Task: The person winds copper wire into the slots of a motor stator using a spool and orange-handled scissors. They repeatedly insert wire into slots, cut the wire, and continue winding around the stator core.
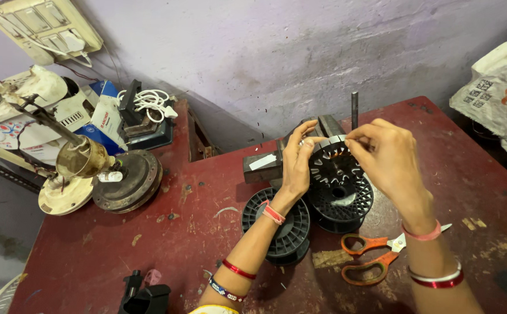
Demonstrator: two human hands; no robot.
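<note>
At the centre of the frame a slotted black stator core [336, 168] is pinched at its upper rim by the right hand [388, 156] and steadied by the fingers of the left hand [297, 160]. What the fingertips grip cannot be made out. Two black spools [288, 229] are partly hidden under the wrists. Orange scissors [369, 256] lie lower right on the red table [149, 250].

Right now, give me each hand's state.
Left hand: fingers closed on the rim of the slotted black core.
Right hand: fingertips pinched at the core's top edge.
</note>
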